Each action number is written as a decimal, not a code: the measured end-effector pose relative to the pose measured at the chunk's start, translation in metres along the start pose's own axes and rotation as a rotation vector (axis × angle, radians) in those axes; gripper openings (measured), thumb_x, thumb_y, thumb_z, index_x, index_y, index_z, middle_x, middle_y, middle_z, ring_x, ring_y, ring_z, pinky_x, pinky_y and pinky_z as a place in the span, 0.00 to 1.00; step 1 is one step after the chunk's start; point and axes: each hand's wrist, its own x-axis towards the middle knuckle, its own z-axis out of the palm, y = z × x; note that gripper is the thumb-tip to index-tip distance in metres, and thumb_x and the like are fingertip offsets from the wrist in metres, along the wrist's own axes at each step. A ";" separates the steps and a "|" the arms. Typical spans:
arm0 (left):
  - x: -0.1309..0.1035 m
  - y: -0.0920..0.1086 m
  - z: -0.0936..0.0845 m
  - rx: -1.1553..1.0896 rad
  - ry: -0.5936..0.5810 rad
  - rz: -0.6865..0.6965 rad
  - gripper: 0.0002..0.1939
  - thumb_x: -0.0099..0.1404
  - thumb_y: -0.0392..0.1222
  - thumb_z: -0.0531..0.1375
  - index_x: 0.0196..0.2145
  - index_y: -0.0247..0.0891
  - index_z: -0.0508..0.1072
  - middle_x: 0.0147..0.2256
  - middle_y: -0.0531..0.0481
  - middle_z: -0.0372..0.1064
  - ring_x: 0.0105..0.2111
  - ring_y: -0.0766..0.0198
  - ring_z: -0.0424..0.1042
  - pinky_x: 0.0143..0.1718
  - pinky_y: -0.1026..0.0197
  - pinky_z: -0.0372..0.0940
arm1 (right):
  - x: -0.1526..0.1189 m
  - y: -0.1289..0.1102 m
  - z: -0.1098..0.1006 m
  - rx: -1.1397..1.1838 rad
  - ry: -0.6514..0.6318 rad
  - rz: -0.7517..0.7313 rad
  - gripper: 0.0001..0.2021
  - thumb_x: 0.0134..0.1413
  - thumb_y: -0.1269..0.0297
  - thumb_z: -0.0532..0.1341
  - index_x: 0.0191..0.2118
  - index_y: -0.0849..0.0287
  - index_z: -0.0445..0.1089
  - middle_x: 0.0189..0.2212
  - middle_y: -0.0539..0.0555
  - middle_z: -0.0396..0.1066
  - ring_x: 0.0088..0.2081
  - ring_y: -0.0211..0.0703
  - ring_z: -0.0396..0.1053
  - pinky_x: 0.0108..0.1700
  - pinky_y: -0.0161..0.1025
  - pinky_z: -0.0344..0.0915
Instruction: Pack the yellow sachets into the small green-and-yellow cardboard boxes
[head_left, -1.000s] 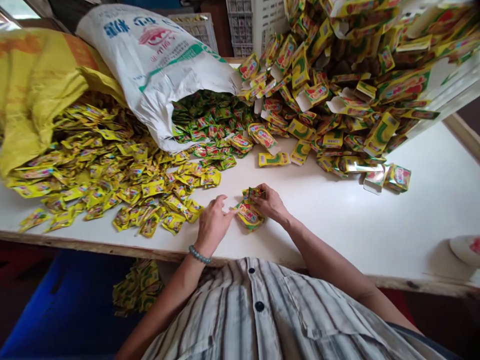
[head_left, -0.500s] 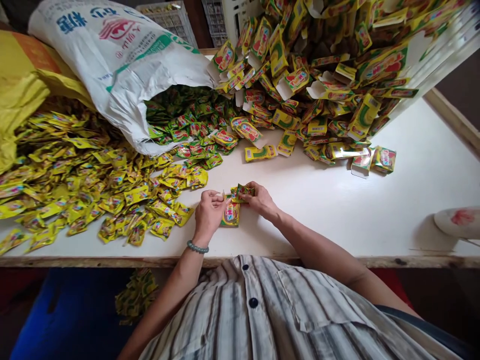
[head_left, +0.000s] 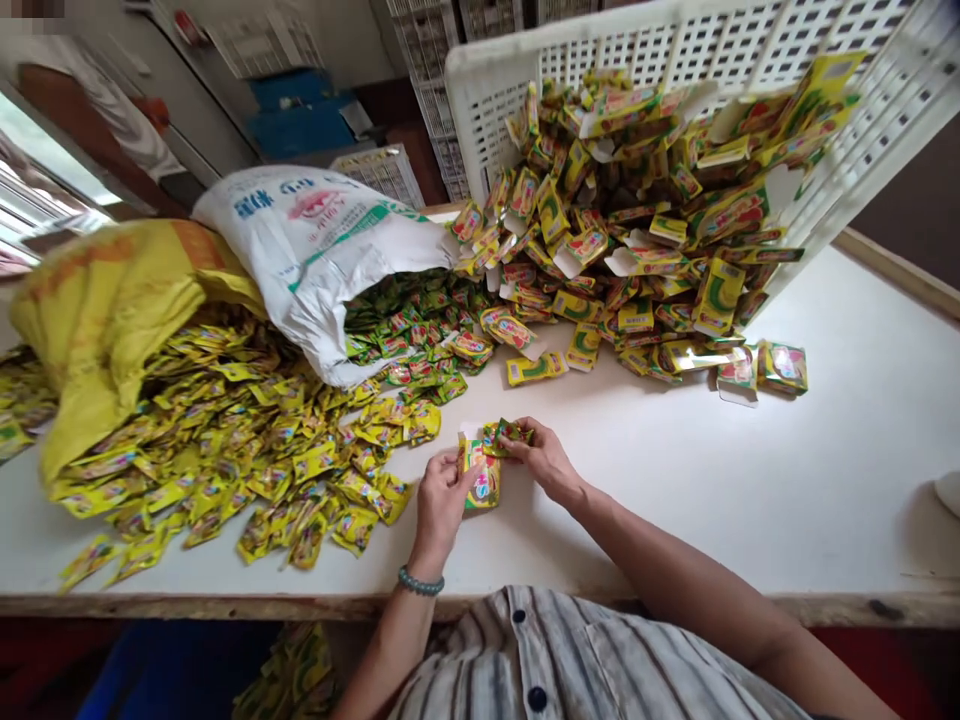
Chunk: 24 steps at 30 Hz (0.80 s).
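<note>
My left hand (head_left: 442, 500), a bead bracelet at its wrist, grips the left side of a small yellow-green box (head_left: 481, 485) near the table's front edge. The box's top end is open, with a pale flap showing. My right hand (head_left: 546, 458) pinches green packets (head_left: 501, 436) at the open end of the box. How far they reach inside cannot be made out. Yellow packets (head_left: 300, 460) lie heaped to the left, and green packets (head_left: 420, 330) spill from a white sack (head_left: 330, 240) behind my hands.
A tipped white crate (head_left: 510, 65) spills many boxes (head_left: 585, 250) at the back right. A yellow sack (head_left: 105, 330) lies at the left. On the white table (head_left: 675, 480), a pale object (head_left: 949, 492) sits at the right edge. A person's arm (head_left: 82, 125) shows at the upper left.
The view has tilted up, showing more of the crate and room. The box end and its flap show more clearly, with my left fingers around its side; the green packets remain in my right hand.
</note>
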 end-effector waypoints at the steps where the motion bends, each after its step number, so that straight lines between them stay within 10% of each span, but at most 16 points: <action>1: 0.001 0.002 -0.001 -0.044 -0.034 0.002 0.28 0.50 0.58 0.65 0.41 0.38 0.63 0.29 0.49 0.75 0.28 0.58 0.74 0.32 0.56 0.68 | 0.001 -0.003 -0.001 -0.002 -0.007 -0.037 0.19 0.37 0.53 0.68 0.33 0.57 0.65 0.29 0.48 0.69 0.32 0.40 0.68 0.35 0.37 0.66; 13: -0.001 0.011 -0.014 -0.159 -0.315 -0.012 0.20 0.56 0.50 0.66 0.41 0.36 0.69 0.36 0.45 0.77 0.34 0.58 0.76 0.36 0.60 0.70 | 0.005 -0.031 -0.021 -0.832 -0.220 -0.311 0.07 0.44 0.71 0.65 0.34 0.58 0.73 0.32 0.50 0.69 0.31 0.37 0.64 0.36 0.35 0.59; 24: -0.004 0.012 -0.010 -0.176 -0.414 -0.044 0.19 0.60 0.52 0.62 0.43 0.35 0.71 0.33 0.48 0.76 0.31 0.62 0.74 0.33 0.64 0.68 | 0.003 -0.035 -0.020 -0.784 -0.222 -0.148 0.09 0.37 0.74 0.67 0.30 0.59 0.75 0.21 0.44 0.66 0.26 0.34 0.60 0.29 0.32 0.54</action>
